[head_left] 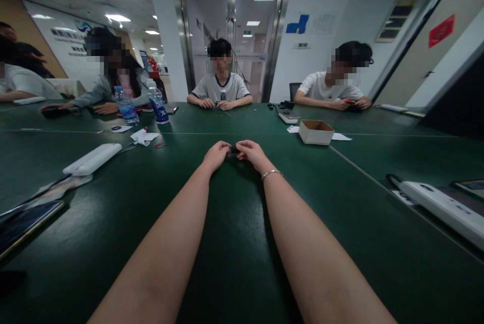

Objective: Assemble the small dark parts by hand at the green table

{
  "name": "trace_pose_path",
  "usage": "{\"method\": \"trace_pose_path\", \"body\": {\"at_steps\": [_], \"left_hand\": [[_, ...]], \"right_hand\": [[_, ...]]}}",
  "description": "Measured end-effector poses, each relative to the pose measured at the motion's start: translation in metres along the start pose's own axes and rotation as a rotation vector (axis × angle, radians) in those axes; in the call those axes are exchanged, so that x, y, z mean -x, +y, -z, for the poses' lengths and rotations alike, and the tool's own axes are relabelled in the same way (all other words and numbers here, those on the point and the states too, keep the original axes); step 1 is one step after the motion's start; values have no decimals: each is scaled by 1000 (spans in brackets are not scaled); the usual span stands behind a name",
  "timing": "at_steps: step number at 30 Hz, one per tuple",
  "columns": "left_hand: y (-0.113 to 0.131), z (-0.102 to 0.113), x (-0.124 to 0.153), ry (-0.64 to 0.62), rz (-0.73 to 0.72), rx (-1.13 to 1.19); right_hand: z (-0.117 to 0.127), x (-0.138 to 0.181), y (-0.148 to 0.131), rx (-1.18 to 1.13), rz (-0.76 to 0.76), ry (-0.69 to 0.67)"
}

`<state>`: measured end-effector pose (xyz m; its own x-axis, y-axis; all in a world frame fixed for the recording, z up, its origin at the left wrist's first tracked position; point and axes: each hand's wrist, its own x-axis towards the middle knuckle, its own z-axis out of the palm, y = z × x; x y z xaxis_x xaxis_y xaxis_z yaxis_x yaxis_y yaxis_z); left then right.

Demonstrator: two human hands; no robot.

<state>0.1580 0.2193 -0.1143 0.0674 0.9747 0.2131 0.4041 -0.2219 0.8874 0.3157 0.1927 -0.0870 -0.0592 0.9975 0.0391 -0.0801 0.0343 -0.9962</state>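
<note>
Both my arms reach forward over a dark green table (230,243). Between my fingertips is a small black object (233,150), too small and dark for me to tell its kind. My left hand (218,155) pinches it from the left side, thumb and forefinger together. From the right, my right hand (251,153) grips its other end with bent fingers. A silver bracelet (272,173) circles my right wrist. The object is low over the table or resting on it; I cannot tell which.
An open cardboard box (316,135) stands to the right, beyond my hands. White power strips (93,159) lie at left and right, and a phone (28,223) at near left. Two bottles (158,106) and paper scraps (143,137) are at far left. Several people sit around the table.
</note>
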Motion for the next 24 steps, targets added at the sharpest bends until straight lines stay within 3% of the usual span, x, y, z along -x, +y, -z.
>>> {"method": "trace_pose_path", "body": {"at_steps": [24], "left_hand": [[3, -1, 2, 2, -43, 70]], "right_hand": [[1, 1, 0, 13, 7, -13]]}}
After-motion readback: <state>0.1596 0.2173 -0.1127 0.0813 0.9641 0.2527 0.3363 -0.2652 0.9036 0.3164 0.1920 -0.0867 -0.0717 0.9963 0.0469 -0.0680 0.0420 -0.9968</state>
